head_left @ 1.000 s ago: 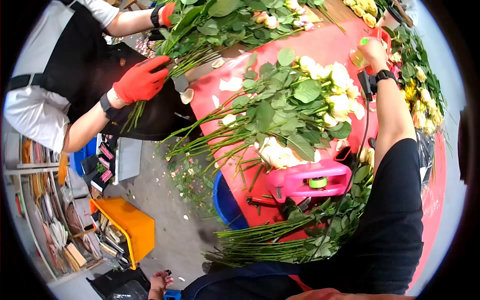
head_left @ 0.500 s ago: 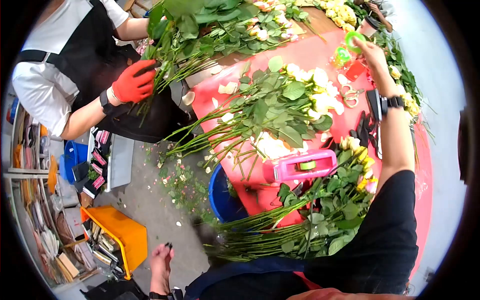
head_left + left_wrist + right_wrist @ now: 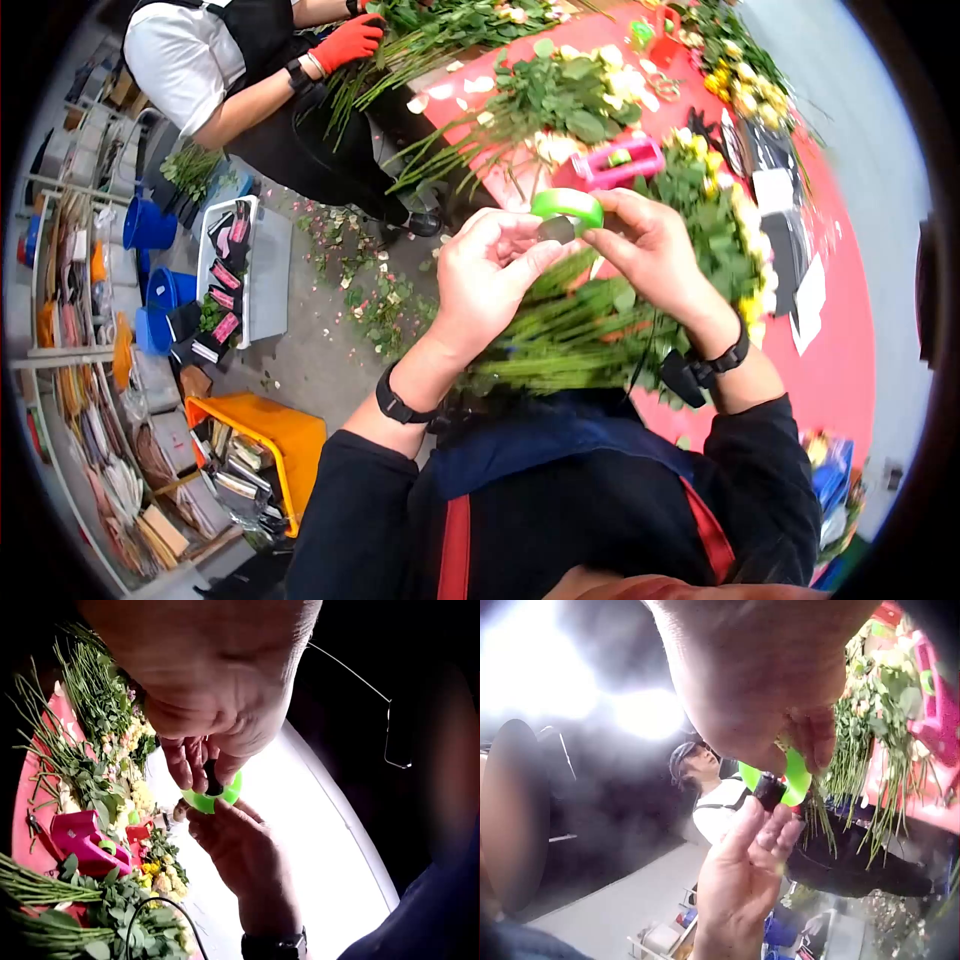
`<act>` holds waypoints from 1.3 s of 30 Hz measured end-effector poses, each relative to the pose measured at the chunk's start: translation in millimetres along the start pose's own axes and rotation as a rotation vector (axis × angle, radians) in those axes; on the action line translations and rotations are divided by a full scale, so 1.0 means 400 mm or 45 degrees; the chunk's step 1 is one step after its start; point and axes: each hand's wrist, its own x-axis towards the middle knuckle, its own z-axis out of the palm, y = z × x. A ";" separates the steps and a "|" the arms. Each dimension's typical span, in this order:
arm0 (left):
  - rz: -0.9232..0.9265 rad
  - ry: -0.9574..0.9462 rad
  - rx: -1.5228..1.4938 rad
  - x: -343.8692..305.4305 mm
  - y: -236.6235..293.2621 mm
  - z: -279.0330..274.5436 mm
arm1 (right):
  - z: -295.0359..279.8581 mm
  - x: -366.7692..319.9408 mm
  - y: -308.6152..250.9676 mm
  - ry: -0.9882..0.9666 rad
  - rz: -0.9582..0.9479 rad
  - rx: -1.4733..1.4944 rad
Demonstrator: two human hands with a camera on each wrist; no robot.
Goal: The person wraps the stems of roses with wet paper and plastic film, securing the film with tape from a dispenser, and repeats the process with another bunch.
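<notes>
Both hands meet in front of the chest in the head view. The right hand (image 3: 655, 255) pinches a bright green tape roll (image 3: 568, 207) at its rim. Between thumb and fingers the left hand (image 3: 490, 275) holds a small dark object (image 3: 556, 229) against the roll's near side. In the right wrist view the dark object (image 3: 769, 791) looks like a short black cylinder, in front of the green roll (image 3: 798, 780). The left wrist view shows the roll (image 3: 201, 801) between both hands' fingertips.
Long green stems (image 3: 560, 340) lie below the hands. A pink tape dispenser (image 3: 620, 163) and white roses (image 3: 615, 75) are on the red table (image 3: 840, 330). Another person in red gloves (image 3: 347, 44) handles stems at the back left. An orange bin (image 3: 308, 440) stands on the floor.
The right hand has come back from the table's far side with the green roll. The left hand has risen from low down and now touches the roll with the dark object.
</notes>
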 end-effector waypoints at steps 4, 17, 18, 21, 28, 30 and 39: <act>0.209 -0.023 0.187 -0.200 0.023 -0.040 | 0.179 -0.262 0.014 0.294 -0.334 -0.291; 0.150 -0.687 0.431 -0.739 0.178 -0.067 | 0.492 -0.948 -0.033 0.573 -0.323 -0.576; 0.082 -0.911 0.428 -0.759 0.163 -0.058 | 0.499 -0.996 -0.026 0.578 -0.298 -0.586; 0.099 -1.118 0.447 -0.873 0.124 0.008 | 0.509 -1.145 0.001 0.700 -0.232 -0.573; -0.355 -1.294 -0.348 -1.170 0.110 0.248 | 0.501 -1.559 0.032 1.212 -0.191 -0.035; -0.438 -1.378 -0.419 -1.283 0.113 0.337 | 0.475 -1.703 0.024 1.244 -0.216 -0.195; -0.394 -1.716 -0.526 -1.685 0.111 0.678 | 0.409 -2.223 0.037 1.457 -0.166 -0.599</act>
